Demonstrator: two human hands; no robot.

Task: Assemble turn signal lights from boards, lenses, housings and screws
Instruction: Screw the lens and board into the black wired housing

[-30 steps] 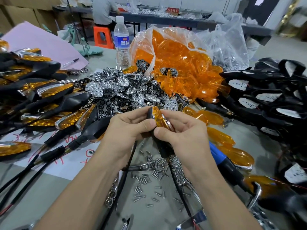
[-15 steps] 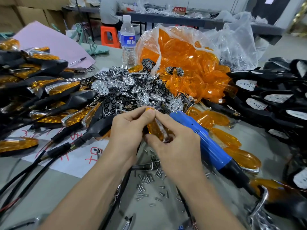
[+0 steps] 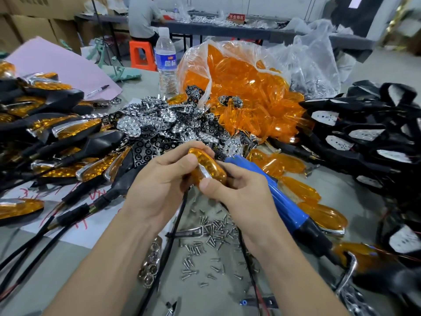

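Left hand (image 3: 159,185) and right hand (image 3: 241,190) both pinch amber turn signal (image 3: 208,166) (chrome trim up), held above loose screws (image 3: 211,236); blue screwdriver (image 3: 280,197) lies just beside right hand.

**Bench count, taken from the blue screwdriver**

There is one blue screwdriver (image 3: 276,192). Just left of it is one turn signal light (image 3: 210,166), held in two hands: left hand (image 3: 159,185) and right hand (image 3: 243,192). Just right of it lie at least four loose orange lenses (image 3: 323,215). Nearer than it are screws (image 3: 211,231) by the dozen, too many to count. Beyond it are one bag of lenses (image 3: 241,87), one water bottle (image 3: 165,62), one pen (image 3: 98,90) and one orange stool (image 3: 141,54). Far left of it is one heap of finished lights (image 3: 68,131), and far right one heap of black housings (image 3: 364,133); neither can be counted.
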